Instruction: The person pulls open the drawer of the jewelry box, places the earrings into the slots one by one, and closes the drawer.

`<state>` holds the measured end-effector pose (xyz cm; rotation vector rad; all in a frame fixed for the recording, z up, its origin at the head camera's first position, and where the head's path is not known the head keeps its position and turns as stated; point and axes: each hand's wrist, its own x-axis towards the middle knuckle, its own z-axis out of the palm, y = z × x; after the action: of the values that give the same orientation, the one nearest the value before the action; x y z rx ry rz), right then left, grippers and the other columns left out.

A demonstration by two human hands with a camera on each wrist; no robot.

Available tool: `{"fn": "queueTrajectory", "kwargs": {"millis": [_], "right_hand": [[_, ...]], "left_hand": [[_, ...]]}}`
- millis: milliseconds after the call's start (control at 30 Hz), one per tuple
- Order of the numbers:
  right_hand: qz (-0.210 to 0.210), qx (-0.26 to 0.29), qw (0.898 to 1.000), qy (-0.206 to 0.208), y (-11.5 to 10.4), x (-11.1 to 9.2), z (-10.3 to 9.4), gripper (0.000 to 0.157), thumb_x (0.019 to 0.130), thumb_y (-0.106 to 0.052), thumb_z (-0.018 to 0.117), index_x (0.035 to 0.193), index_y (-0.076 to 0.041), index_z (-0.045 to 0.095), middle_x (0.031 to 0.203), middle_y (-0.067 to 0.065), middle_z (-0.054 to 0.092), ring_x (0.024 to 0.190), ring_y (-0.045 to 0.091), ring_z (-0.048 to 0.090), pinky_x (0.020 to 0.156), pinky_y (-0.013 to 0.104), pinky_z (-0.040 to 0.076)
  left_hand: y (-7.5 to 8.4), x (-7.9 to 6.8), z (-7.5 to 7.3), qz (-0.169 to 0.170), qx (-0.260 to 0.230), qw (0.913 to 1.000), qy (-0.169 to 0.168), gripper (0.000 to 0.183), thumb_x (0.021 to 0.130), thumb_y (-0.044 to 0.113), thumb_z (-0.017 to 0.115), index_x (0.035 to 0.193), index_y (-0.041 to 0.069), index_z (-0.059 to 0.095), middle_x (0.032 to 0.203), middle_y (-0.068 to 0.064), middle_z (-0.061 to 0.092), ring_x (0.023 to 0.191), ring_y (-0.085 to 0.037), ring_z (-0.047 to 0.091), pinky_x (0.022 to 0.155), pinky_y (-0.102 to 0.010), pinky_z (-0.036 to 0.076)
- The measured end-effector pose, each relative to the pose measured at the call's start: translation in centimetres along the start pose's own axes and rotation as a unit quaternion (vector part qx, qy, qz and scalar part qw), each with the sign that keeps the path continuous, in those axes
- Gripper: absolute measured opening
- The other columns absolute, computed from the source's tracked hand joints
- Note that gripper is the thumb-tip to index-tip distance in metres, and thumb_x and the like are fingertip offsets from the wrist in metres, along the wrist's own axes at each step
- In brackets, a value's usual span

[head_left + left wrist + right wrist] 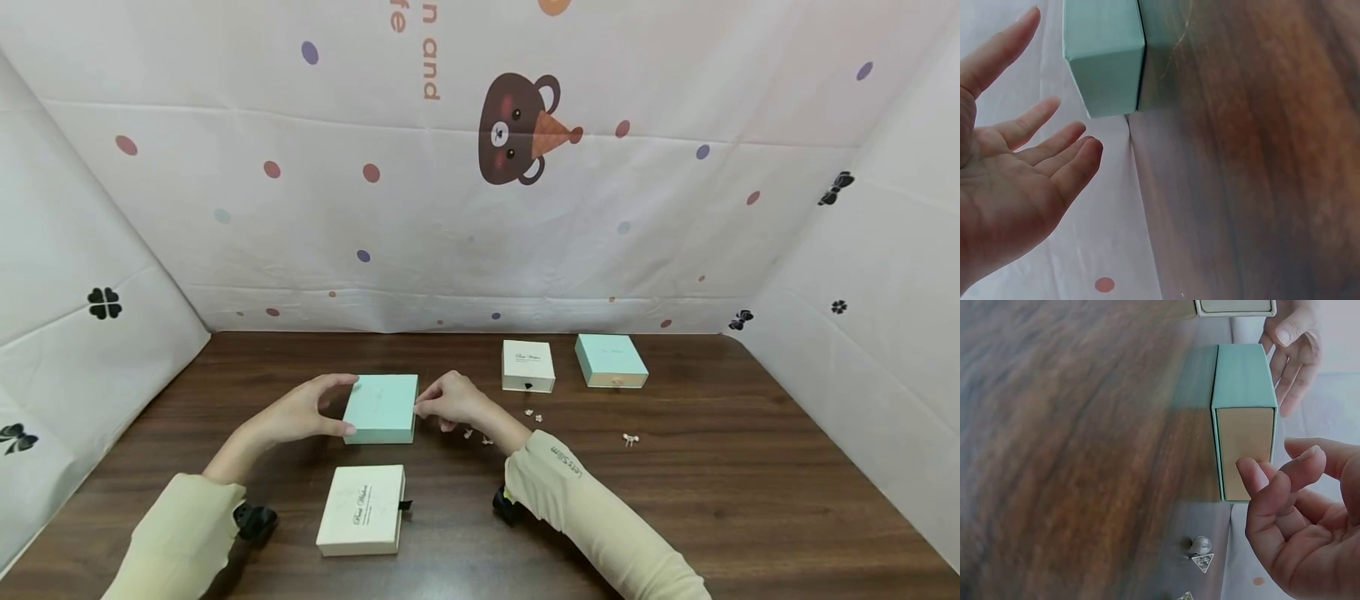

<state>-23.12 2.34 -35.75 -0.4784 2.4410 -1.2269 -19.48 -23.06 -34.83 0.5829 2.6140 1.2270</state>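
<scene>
Left hand [300, 408]: spread at teal box [381, 405], left end | right hand [457, 400]: fingers curled at drawer face [1247, 434], pinch not discernible | box: set between hands, left of table [712, 475] middle, toward far edge | risk: box could be dragged if loosely steadied; trinkets [1201, 545] could be swept by right forearm | drawer face pointed at table's right edge; long axis unclear.

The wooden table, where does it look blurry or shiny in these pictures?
Head view: the wooden table looks fairly sharp, with a pale sheen near the bottom, by the nearer cream box; left wrist view: smeared grain, while the mint box has crisper edges; right wrist view: soft grain again, plus a greenish reflection beside that box.
</scene>
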Motion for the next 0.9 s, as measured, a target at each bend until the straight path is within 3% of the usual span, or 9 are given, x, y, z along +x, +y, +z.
{"fn": "queueTrajectory", "kwargs": {"millis": [367, 600, 900], "right_hand": [[0.009, 0.009, 1.000, 0.009, 0.0, 0.2, 0.0, 0.012, 0.084, -0.013, 0.065, 0.089, -0.006, 0.072, 0.065, 0.018, 0.064, 0.036, 0.008, 0.044, 0.044, 0.023, 0.047], [0.013, 0.026, 0.999, 0.026, 0.0, 0.4, 0.1, 0.009, 0.083, -0.011, 0.064, 0.088, -0.005, 0.068, 0.075, 0.013, 0.069, 0.038, 0.009, 0.045, 0.042, 0.022, 0.045], [0.015, 0.005, 1.000, 0.021, 0.4, 0.8, 0.1, 0.010, 0.084, -0.014, 0.065, 0.086, -0.007, 0.072, 0.072, 0.011, 0.068, 0.036, 0.007, 0.044, 0.042, 0.022, 0.046]], "left_hand": [[-0.6, 0.7, 0.2, -0.008, 0.004, 0.9999, -0.008, 0.086, 0.070, 0.024, 0.079, 0.135, -0.008, 0.033, 0.139, -0.029, 0.031, 0.128, -0.044, 0.027, 0.098, -0.056, 0.030], [-0.8, 1.1, 0.3, -0.014, 0.005, 0.9998, -0.009, 0.085, 0.070, 0.023, 0.079, 0.135, -0.007, 0.034, 0.140, -0.028, 0.029, 0.128, -0.044, 0.028, 0.096, -0.055, 0.034], [-0.6, 1.6, 0.2, -0.003, -0.002, 0.9998, -0.020, 0.086, 0.071, 0.021, 0.079, 0.136, -0.008, 0.031, 0.145, -0.029, 0.015, 0.130, -0.047, 0.019, 0.096, -0.056, 0.033]]}}
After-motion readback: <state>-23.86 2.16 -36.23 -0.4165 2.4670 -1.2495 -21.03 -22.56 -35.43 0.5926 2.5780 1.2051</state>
